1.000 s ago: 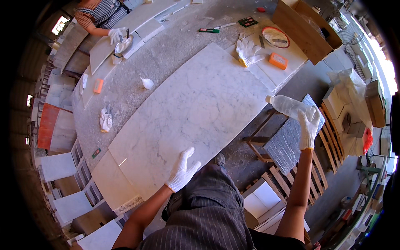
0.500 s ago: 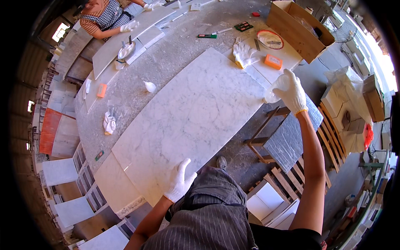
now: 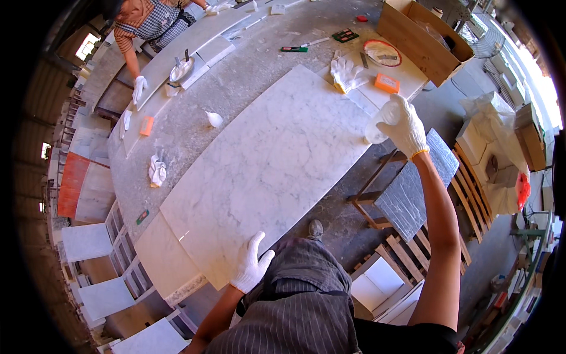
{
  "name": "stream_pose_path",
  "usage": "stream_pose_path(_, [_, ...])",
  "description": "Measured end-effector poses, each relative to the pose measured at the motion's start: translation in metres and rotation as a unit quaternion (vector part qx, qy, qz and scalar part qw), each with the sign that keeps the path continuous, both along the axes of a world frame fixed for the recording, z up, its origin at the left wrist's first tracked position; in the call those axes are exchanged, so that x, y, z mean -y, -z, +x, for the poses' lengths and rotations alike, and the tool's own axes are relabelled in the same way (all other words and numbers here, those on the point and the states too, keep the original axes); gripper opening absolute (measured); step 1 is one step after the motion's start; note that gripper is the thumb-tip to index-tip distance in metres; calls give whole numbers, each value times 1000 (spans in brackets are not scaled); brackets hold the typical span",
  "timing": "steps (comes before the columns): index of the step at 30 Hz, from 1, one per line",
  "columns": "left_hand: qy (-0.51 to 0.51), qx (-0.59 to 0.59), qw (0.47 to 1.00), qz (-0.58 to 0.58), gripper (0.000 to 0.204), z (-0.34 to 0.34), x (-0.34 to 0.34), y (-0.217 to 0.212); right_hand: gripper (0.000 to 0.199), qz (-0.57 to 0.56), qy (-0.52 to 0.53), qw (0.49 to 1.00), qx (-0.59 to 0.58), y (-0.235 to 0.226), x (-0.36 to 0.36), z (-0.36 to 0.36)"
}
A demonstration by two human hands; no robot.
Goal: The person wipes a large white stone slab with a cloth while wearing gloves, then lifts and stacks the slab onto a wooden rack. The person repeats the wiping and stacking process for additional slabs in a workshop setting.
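While the right hand [image 3: 410, 127] holds the clear bottle [image 3: 374, 133] at the right end of the slab [image 3: 265, 153], its gloved fingers and thumb wrap round the bottle's body. The bottle is by the corner, near the orange box [image 3: 387, 83] and the spare glove [image 3: 346, 74]; whether it touches the slab, I cannot tell. A thin plastic wall probably gives under pressure, so the grip is best firm but light (knit fabric may slip on smooth plastic, especially if wet). Steering from the wrist should give finer control than swinging the whole arm. The left hand [image 3: 250, 268], holding nothing, is at the slab's near edge, thumb spread well away from the fingers; setting that palm flat would likely steady the person during the reach. Care is wise at the corner, where a knock could chip the slab.
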State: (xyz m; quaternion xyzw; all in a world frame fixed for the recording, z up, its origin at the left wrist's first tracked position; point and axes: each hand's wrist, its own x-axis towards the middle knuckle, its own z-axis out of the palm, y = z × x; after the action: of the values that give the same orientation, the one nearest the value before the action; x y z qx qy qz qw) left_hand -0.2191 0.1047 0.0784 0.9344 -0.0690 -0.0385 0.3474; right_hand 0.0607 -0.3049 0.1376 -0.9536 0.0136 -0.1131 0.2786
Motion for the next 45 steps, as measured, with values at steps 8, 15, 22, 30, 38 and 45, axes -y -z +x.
stream_pose_path(8, [-36,-30,999,-3,59,-26,-6,2,67,-8,-18,1000,15,3,-8,-8])
stream_pose_path(15, [-54,-6,998,-10,59,-54,-24,6,66,-10,-45,999,-4,-5,-40,-33])
stream_pose_path(22, [-80,15,997,-12,59,-105,-59,6,68,-10,-88,996,-3,-8,-100,-87])
stream_pose_path(30, [-104,32,994,21,56,-192,-117,8,68,-6,-101,995,-8,-10,-177,-158])
stream_pose_path(38, [-157,-13,987,15,53,-267,-154,9,68,-14,-139,990,-31,-21,-259,-237])
stream_pose_path(45, [-187,7,982,-11,52,-287,-156,12,60,-27,-230,973,-2,-25,-334,-307])
